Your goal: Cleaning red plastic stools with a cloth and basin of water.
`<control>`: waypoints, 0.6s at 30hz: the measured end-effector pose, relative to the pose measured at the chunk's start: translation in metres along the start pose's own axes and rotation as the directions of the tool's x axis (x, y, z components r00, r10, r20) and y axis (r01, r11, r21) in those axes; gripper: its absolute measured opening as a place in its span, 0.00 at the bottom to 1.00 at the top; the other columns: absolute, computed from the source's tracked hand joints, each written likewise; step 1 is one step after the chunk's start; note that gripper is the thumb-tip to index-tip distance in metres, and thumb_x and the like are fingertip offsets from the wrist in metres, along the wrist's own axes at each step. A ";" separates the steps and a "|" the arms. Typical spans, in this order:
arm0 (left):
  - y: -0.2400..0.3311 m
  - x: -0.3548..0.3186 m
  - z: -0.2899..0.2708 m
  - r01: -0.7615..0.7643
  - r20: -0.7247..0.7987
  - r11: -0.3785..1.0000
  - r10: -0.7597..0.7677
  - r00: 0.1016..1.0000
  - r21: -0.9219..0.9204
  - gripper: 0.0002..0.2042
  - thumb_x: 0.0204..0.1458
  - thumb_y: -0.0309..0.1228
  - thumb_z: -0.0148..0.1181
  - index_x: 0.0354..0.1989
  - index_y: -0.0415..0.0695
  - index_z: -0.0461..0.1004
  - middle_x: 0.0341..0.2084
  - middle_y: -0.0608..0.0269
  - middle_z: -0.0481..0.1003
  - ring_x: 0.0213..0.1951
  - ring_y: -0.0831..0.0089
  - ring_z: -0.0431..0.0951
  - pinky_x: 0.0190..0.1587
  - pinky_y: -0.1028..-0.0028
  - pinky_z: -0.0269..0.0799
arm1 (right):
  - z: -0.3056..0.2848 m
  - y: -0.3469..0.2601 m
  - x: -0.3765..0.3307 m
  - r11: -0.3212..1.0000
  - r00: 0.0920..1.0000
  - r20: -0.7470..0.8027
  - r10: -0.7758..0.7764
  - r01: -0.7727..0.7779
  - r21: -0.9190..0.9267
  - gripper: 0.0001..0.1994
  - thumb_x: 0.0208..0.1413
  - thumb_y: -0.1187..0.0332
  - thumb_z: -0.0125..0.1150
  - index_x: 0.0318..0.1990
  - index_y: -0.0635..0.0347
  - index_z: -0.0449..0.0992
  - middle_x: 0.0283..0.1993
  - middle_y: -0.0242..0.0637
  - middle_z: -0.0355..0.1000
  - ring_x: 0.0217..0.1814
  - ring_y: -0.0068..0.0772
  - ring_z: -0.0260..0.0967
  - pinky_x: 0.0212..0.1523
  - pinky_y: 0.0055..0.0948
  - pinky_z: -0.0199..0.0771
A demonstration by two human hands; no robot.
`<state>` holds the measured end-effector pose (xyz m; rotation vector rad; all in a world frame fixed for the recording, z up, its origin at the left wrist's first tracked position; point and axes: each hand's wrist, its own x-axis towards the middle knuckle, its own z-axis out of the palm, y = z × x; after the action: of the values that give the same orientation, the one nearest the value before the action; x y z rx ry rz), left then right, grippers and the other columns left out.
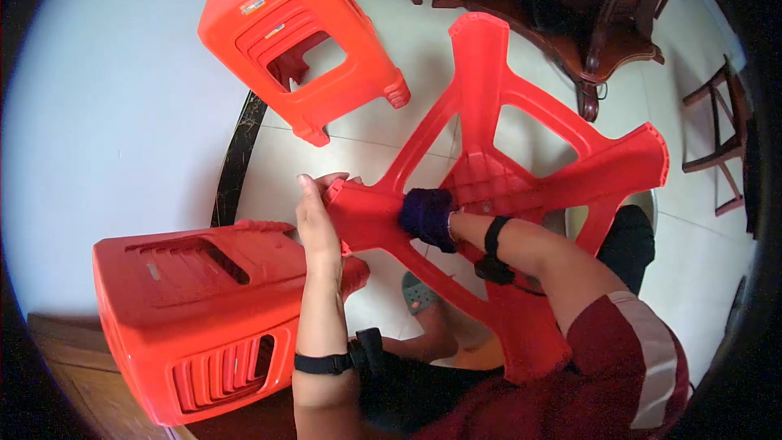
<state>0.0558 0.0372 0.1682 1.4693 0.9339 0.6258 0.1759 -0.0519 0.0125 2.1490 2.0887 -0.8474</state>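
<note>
Here, label by label:
Stool: an upturned orange stool [505,187] lies across the person's lap, legs splayed outward.
Left hand [319,224]: grip clamped on one leg end.
Right hand [429,218]: grip closed on a dark purple cloth [423,213] pressed to the stool's underside.
Risk: the stool could likely twist off the lap if the left grip loosens.
Around: a second orange stool [195,310] just left of the upturned one, stacked stools [301,33] beyond it, a dark wooden chair [586,16] behind.
</note>
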 end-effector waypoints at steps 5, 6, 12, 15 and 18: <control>0.003 0.000 0.006 0.025 -0.026 0.999 -0.025 0.999 0.019 0.34 0.60 0.55 0.29 0.37 0.30 0.71 0.32 0.48 0.77 0.37 0.67 0.76 0.45 0.72 0.70 | 0.028 0.019 0.008 0.999 0.995 0.092 0.039 -0.036 -0.033 0.08 0.37 0.64 0.60 0.27 0.55 0.77 0.28 0.44 0.74 0.35 0.47 0.74 0.30 0.47 0.73; 0.004 0.001 0.006 0.031 -0.031 0.999 -0.031 0.999 0.005 0.34 0.60 0.54 0.30 0.37 0.30 0.71 0.32 0.48 0.77 0.37 0.67 0.76 0.45 0.72 0.70 | 0.033 0.022 0.012 0.999 0.995 0.093 0.043 -0.040 -0.031 0.08 0.35 0.65 0.61 0.26 0.55 0.77 0.28 0.43 0.74 0.35 0.47 0.74 0.30 0.47 0.73; 0.006 0.000 0.005 0.006 -0.030 1.000 -0.006 1.000 0.008 0.33 0.60 0.54 0.31 0.36 0.31 0.71 0.32 0.48 0.76 0.36 0.67 0.76 0.45 0.72 0.71 | 0.063 0.027 0.034 0.996 0.994 0.079 0.072 -0.067 -0.066 0.11 0.24 0.67 0.66 0.24 0.49 0.78 0.25 0.40 0.73 0.32 0.45 0.74 0.29 0.47 0.74; 0.006 0.001 0.008 -0.050 0.003 0.998 0.050 0.999 0.026 0.33 0.60 0.54 0.31 0.36 0.31 0.71 0.32 0.49 0.76 0.36 0.67 0.76 0.45 0.72 0.70 | 0.059 0.032 0.026 0.990 0.997 0.018 0.081 -0.078 -0.118 0.14 0.19 0.67 0.69 0.23 0.47 0.78 0.23 0.38 0.73 0.31 0.45 0.74 0.28 0.46 0.74; 0.004 0.002 0.003 -0.038 -0.027 0.999 0.038 0.999 -0.008 0.33 0.60 0.55 0.30 0.36 0.31 0.71 0.32 0.49 0.76 0.36 0.67 0.76 0.45 0.72 0.70 | -0.031 -0.005 -0.024 0.993 0.990 -0.082 0.112 -0.109 0.046 0.07 0.44 0.67 0.54 0.26 0.56 0.79 0.30 0.42 0.76 0.34 0.44 0.75 0.27 0.45 0.72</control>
<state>0.0595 0.0373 0.1712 1.4776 0.9250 0.6784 0.1837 -0.0618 0.0501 2.3369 1.9830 -0.8097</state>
